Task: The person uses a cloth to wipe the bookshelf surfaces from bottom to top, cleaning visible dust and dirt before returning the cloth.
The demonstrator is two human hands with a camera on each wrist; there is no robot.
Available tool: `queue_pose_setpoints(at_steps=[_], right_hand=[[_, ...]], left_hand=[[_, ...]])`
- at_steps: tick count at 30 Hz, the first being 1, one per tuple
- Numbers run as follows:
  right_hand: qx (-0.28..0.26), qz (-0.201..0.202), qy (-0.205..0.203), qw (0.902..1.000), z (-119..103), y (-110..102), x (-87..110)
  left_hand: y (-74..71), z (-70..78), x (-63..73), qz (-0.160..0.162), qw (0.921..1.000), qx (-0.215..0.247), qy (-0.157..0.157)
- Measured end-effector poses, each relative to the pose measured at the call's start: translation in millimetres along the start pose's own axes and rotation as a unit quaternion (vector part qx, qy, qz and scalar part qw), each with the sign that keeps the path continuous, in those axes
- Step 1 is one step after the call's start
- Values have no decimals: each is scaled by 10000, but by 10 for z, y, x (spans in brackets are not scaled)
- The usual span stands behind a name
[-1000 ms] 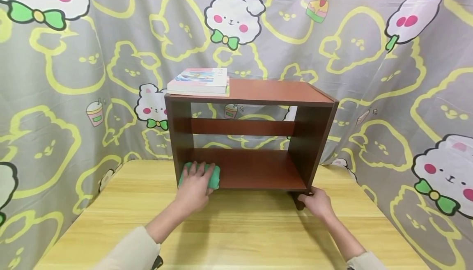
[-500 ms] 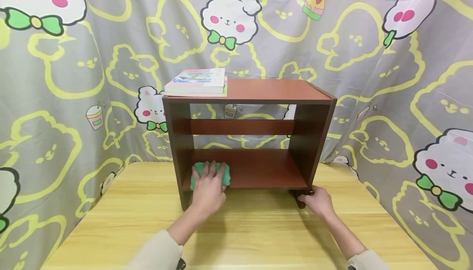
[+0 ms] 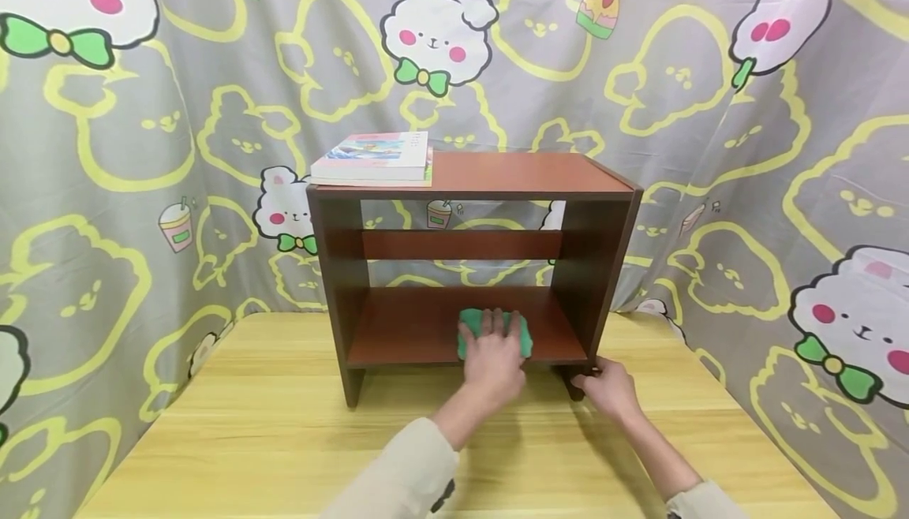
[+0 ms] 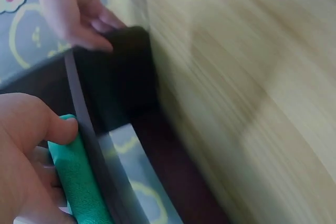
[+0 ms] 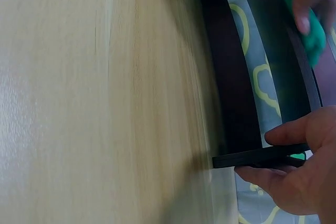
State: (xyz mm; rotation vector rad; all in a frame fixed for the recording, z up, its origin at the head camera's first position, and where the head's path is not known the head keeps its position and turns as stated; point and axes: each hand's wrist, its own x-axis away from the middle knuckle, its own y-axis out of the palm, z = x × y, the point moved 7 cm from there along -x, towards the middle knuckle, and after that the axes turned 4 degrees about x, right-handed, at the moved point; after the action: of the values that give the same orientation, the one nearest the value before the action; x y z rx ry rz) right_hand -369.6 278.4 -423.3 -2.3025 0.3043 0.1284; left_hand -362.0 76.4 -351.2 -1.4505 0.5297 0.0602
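Observation:
A folded green cloth (image 3: 527,339) lies on the lower board of a small dark brown shelf unit (image 3: 483,174), right of the board's middle. My left hand (image 3: 491,357) is spread over it, and in the left wrist view my thumb grips the edge of the cloth (image 4: 79,182). At the unit's front right corner, my right hand (image 3: 611,389) holds the bottom of the side panel. The right wrist view shows the thumb and fingers of my right hand (image 5: 299,161) on both sides of that panel's lower end (image 5: 257,156).
Books (image 3: 372,158) are stacked on the left end of the unit's top. The unit stands on a light wooden table (image 3: 234,424). A grey patterned curtain (image 3: 234,132) encloses the back and both sides.
My left hand has slid the green cloth to the right along the lower board, from its left end to past the middle. My right hand keeps its hold on the side panel.

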Motion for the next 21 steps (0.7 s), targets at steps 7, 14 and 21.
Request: queue_pose_setpoints(at_steps=[7, 14, 21], right_hand=[[-95, -51, 29, 9999, 2, 12, -5], [-237, -197, -46, 9995, -15, 2, -14], [-225, -201, 50, 9995, 5, 3, -23]], left_hand=[[31, 516, -139, -177, 9997, -131, -61], [62, 816, -226, -180, 9996, -182, -86], [110, 773, -173, -223, 9986, -317, 365]])
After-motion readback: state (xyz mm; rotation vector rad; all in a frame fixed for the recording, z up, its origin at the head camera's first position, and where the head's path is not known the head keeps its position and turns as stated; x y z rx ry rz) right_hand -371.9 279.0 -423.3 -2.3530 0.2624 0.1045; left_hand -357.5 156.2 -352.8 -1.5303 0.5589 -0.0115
